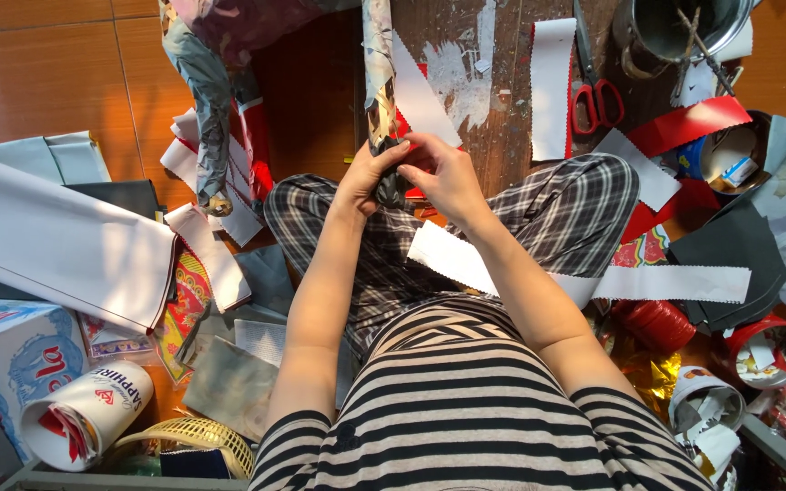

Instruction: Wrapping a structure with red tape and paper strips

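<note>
Both hands meet over the lap. The left hand (367, 173) is curled tight around a dark paper stick (380, 100). The stick is long and thin, wrapped in crinkly printed paper, and it points up and away from the person. The right hand (443, 173) pinches the same stick from the other side, fingers bent close on it. A bit of red paper (404, 123) shows right by the fingers.

A white strip (666, 284) with zigzag edges lies flat across the right knee. One more white strip (552, 86) lies on the wooden board (502, 136), next to one pair of red scissors (596, 95). A second wrapped stick (204, 100) stands to the left, looking bumpy and grey.

A shiny metal pot (675, 32) sits at the top. Three round paper cups (84, 414) with scraps inside lie about: one left, two right. A big smooth white sheet (65, 241) lies on the left.
</note>
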